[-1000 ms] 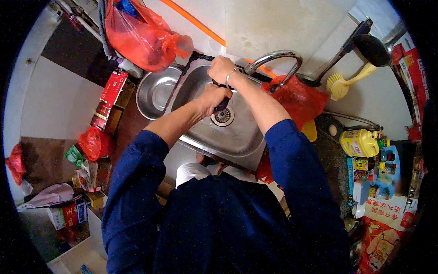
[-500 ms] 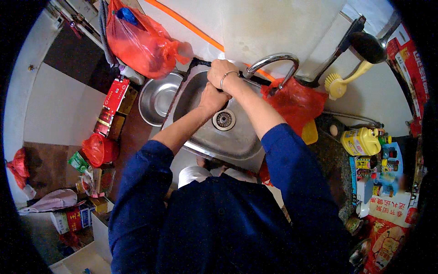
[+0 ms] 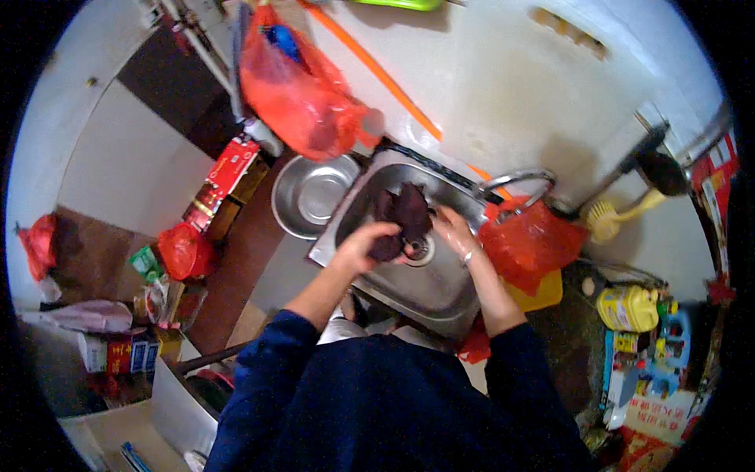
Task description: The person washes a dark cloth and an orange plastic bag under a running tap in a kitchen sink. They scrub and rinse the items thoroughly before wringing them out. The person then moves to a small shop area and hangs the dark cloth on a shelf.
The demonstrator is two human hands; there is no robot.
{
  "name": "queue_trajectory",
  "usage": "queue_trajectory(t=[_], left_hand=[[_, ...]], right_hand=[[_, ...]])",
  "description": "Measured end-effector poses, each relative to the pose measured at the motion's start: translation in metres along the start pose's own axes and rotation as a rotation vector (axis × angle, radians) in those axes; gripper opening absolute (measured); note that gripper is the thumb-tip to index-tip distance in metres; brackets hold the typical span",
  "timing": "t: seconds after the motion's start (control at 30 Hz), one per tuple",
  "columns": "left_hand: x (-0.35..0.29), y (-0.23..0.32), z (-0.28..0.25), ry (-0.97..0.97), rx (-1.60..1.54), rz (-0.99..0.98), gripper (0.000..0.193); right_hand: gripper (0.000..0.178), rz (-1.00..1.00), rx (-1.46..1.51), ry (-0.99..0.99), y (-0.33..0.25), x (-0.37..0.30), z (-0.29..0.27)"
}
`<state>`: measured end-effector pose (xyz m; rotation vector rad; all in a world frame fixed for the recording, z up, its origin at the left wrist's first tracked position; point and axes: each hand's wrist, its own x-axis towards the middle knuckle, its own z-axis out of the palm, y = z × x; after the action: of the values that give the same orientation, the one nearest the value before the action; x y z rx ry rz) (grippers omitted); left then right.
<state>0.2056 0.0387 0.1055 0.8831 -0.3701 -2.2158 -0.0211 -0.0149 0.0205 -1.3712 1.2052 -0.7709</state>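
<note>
Over the steel sink, my left hand grips a dark maroon cloth that hangs above the drain. Just right of the cloth is my right hand, wet, fingers spread, holding nothing; a bracelet circles its wrist. The curved tap arches over the sink's far right corner. Both forearms come up from my dark blue sleeves.
A steel bowl sits left of the sink. A red plastic bag hangs on the wall above; another red bag lies right of the sink. A yellow brush, yellow bottle and packages crowd the right counter.
Both hands came down from the tap toward the drain. The maroon cloth now shows in my left hand, and my right hand has opened beside it.
</note>
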Motion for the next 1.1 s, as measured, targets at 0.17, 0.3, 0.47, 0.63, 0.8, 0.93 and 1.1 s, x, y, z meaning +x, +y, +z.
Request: queue_trajectory(t=[0.17,0.3,0.47,0.63,0.8,0.93,1.1], left_hand=[[0.014,-0.048,-0.046,0.116,0.166,-0.281,0.034],[-0.009,-0.044,-0.042,-0.019,0.195,-0.177,0.038],[-0.042,-0.038,-0.098,-0.148,0.218,-0.05,0.04],[-0.186,0.035,-0.187,-0.109,0.122,0.053,0.043],[-0.305,0.088,-0.32,0.155,0.138,0.404,0.05],[-0.428,0.104,-0.365,0.665,-0.014,0.609,0.063],[-0.484,0.103,-0.416,0.338,-0.722,0.923,0.083]], right_hand=[[0.056,0.353,0.281,-0.006,0.006,-0.039,0.024],[0.06,0.344,0.62,-0.04,0.001,-0.075,0.047],[0.067,0.08,0.746,-0.147,-0.077,-0.061,0.154],[0.013,-0.238,0.006,-0.237,-0.154,-0.017,0.324],[0.014,-0.335,0.004,-0.274,-0.194,0.027,0.516],[0.013,-0.545,-0.035,-0.389,-0.252,0.035,0.634],[0.037,-0.937,-0.158,-0.827,-0.275,-0.005,0.768]])
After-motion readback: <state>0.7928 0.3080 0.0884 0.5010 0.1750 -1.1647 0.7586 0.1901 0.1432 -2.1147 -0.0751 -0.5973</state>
